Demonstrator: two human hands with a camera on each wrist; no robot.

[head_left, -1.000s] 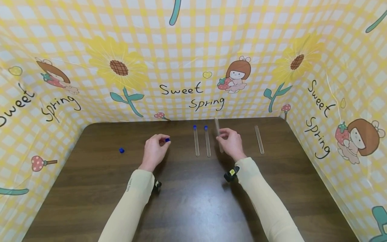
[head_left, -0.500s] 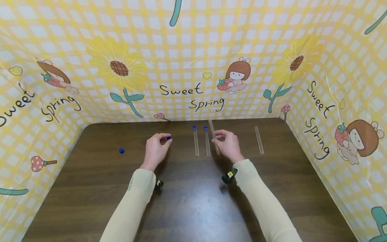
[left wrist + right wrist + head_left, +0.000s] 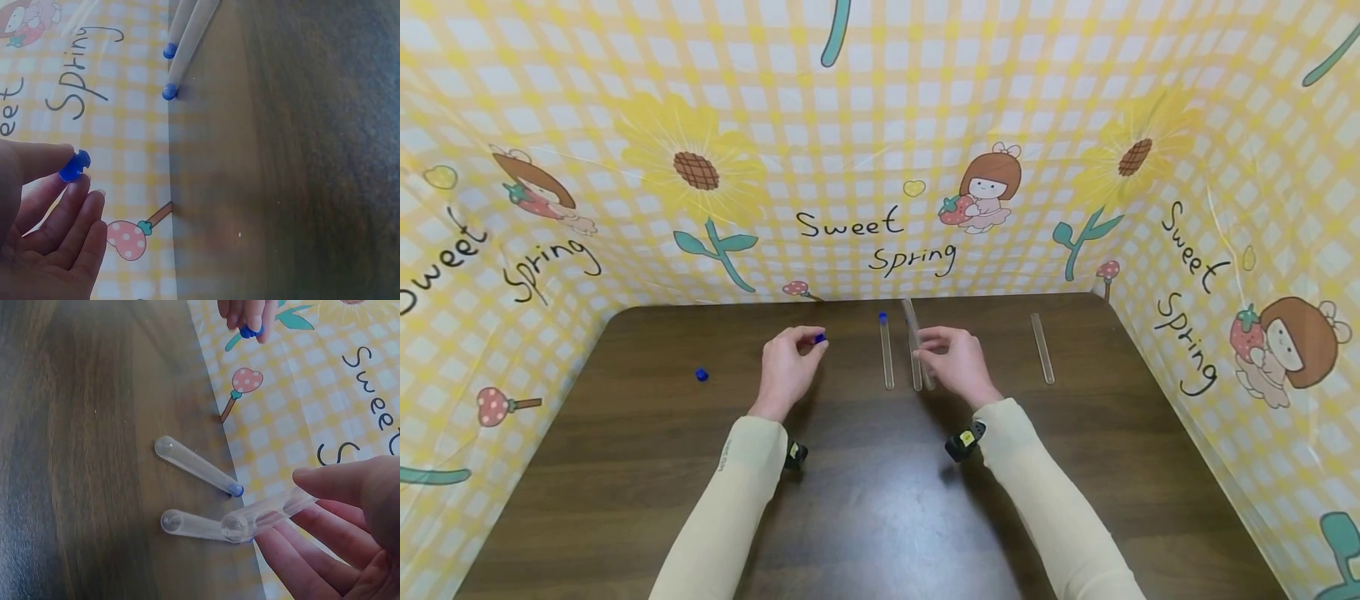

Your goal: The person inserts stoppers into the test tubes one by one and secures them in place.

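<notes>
Cloth (image 3: 820,167) backs the brown table (image 3: 865,492) (left grip (image 3: 786,371) pinches cap (image 3: 74,167), right grip (image 3: 957,360) pinches tube (image 3: 265,514)).

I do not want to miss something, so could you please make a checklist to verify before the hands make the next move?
1. Cap secured: ok. The left hand pinches a blue cap.
2. Tube secured: ok. The right hand holds a clear tube between thumb and fingers.
3. Upper end of held tube uncapped: ok, no cap shows fitted there.
4. Cap and held tube brought together: not ok, they are well apart.
5. Held tube clear of the nearest capped tube: cannot tell, they overlap in view.
6. Loose cap available: ok, it lies on the table.
</notes>
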